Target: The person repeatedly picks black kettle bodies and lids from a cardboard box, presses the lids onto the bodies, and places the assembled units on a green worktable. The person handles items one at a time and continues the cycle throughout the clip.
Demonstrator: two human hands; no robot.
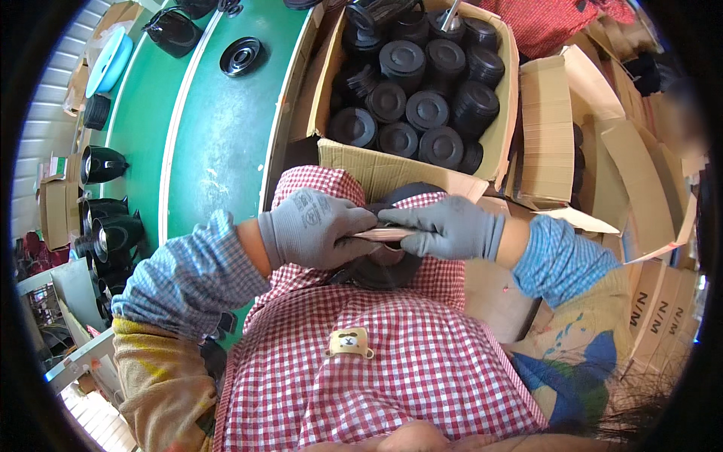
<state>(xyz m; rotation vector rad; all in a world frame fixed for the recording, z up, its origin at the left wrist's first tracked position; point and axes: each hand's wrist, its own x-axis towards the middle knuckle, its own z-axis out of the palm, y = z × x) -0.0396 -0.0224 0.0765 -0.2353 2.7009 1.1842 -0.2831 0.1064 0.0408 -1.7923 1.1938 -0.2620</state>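
Observation:
My left hand (320,228) and my right hand (450,228), both in grey gloves, meet over my lap. Between them they pinch a thin, pale flat piece (380,234) that is seen nearly edge-on, so its kind is unclear. Thumbs and fingers close on it from both sides. Just below, a black round part (385,273) rests on my lap against the red checked apron (354,377). The hands cover much of that black part.
Ahead stands an open cardboard box (407,162) filled with stacked black round lids (428,111). On the left runs a green conveyor belt (218,151) carrying a black lid (242,56). Black kettle bodies (103,164) line its far side. More open cartons (553,132) stand to the right.

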